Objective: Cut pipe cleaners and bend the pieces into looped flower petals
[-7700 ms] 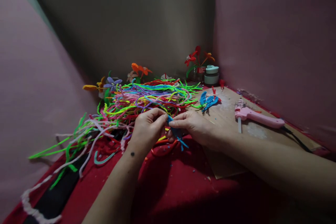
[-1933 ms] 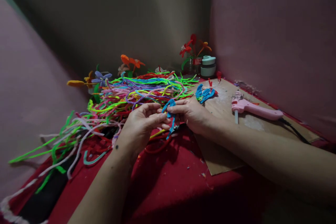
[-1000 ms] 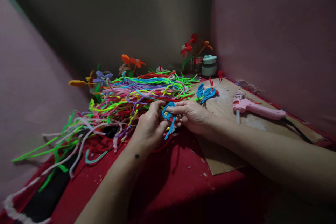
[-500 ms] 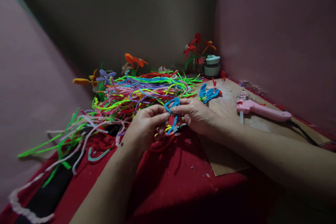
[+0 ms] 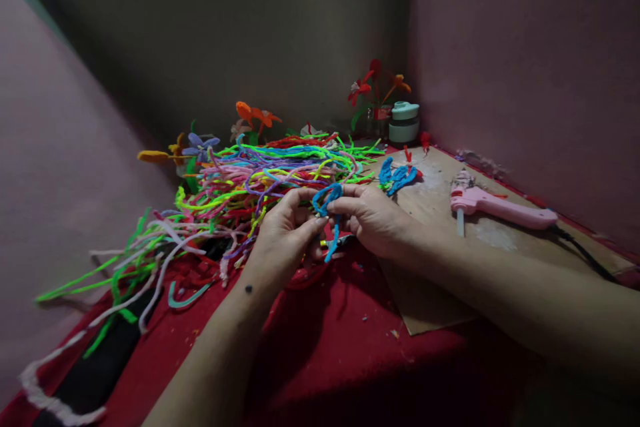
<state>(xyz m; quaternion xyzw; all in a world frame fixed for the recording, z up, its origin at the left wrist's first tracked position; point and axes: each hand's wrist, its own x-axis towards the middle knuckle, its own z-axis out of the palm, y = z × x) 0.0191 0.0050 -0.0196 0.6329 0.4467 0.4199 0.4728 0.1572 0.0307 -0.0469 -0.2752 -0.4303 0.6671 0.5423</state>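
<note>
Pink walls (image 5: 525,67) are flanking the red-clothed surface (image 5: 325,353), where a red label (image 5: 383,113) is showing at one o'clock, unreadably small; at centre, the left hand (image 5: 287,227) and right hand (image 5: 373,217) are pinching a blue fuzzy loop (image 5: 336,230) between fingertips

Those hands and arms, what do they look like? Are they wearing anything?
The left hand and right hand wear no gloves. No sleeve, watch or bracelet shows on the left forearm or right forearm. A small round spot sits near the left wrist.
</note>
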